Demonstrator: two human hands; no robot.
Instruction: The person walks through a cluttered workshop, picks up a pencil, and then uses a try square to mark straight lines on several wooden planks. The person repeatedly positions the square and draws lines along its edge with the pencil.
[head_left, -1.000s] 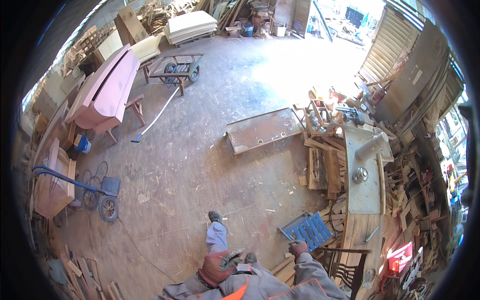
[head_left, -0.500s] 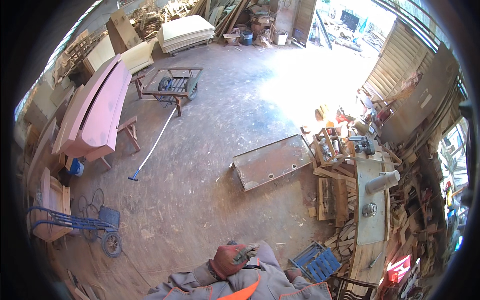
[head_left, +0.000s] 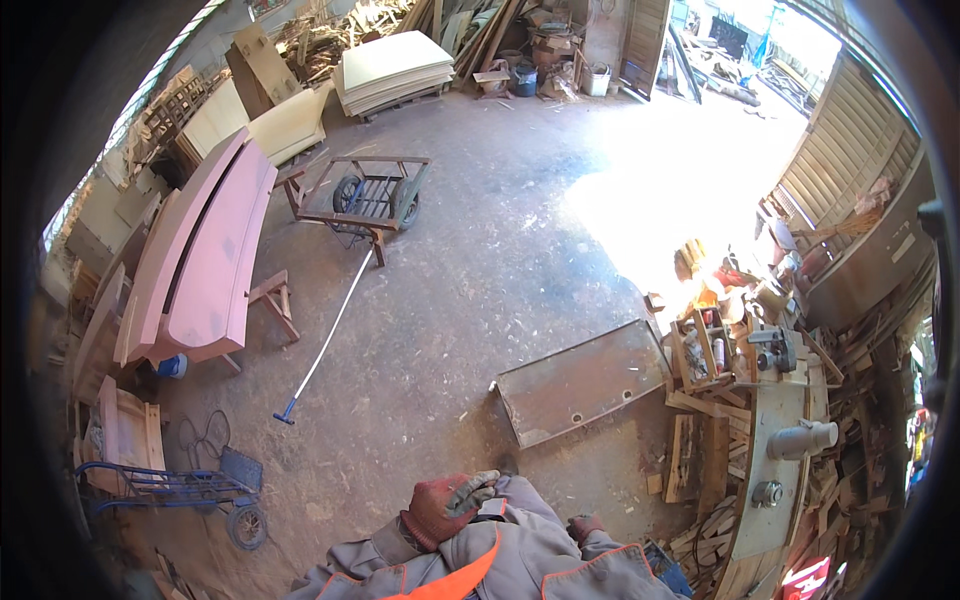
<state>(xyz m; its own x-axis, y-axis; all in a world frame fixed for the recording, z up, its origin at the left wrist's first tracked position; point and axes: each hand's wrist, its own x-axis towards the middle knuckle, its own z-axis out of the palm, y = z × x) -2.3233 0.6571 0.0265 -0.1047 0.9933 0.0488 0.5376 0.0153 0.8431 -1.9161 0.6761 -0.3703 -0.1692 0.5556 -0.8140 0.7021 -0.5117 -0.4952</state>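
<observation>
My left hand (head_left: pixel 447 508), in a red work glove with grey, stained fingers, is bent across the front of my body. Its fingers are curled, and whatever may be inside them is hidden. Lower at my right side hangs my right hand (head_left: pixel 586 527), also in a reddish glove; the sleeve and body cover most of its fingers. Neither hand touches anything on the floor or bench. Ahead of my hands a rusty rectangular metal panel (head_left: pixel 585 382) lies on the floor. The tip of a dark shoe (head_left: pixel 508 464) shows beyond my leg.
On the right runs a long workbench (head_left: pixel 752 520) with a grey cylinder (head_left: pixel 803 440), amid scrap wood. To the left are a blue hand truck (head_left: pixel 165 484), a pink curved panel (head_left: pixel 205 270), and a long-handled push tool (head_left: pixel 325 340) near a wheeled frame cart (head_left: pixel 365 190).
The floor panel, bench and cart have shifted down and rightward in the picture. A blue slatted thing beside my right arm is now mostly covered. My left hand stays bent at my front.
</observation>
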